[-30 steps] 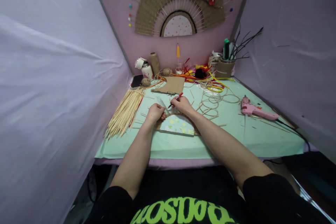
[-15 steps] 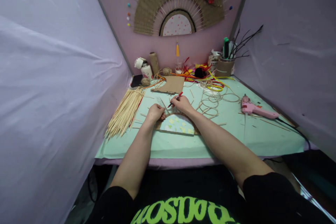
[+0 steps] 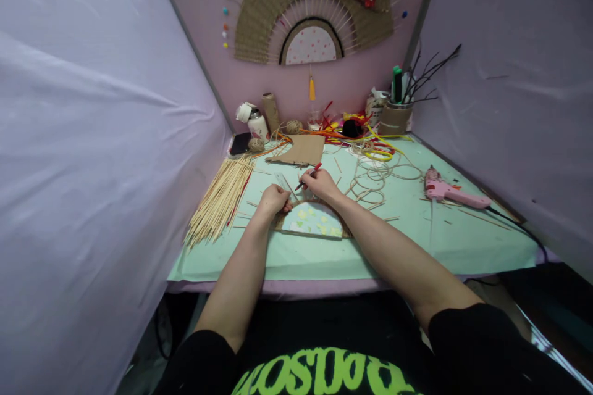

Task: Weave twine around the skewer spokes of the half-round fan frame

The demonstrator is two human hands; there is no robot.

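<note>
My right hand (image 3: 318, 184) pinches a red-capped pen (image 3: 316, 168), its dark tip pointing down and left. My left hand (image 3: 276, 199) is closed on a clear ruler (image 3: 282, 181), which slants up and left from the fingers. Just below both hands lies a half-round fan base (image 3: 312, 220), light blue with yellow flowers and a brown twine-like rim. Thin sticks (image 3: 252, 203) stick out around it on both sides. Where the pen tip meets the ruler or a stick is too small to tell.
A bundle of thin sticks (image 3: 220, 200) lies left. Cut cardboard (image 3: 303, 149) is behind my hands, loose twine (image 3: 370, 176) to the right. A pink glue gun (image 3: 451, 190) rests far right. A bottle (image 3: 257, 124) and a can of twigs (image 3: 395, 118) stand behind. A finished fan (image 3: 312, 9) hangs above.
Both hands keep nearly the same place, with the pen and ruler still held. The whole view has shifted very slightly.
</note>
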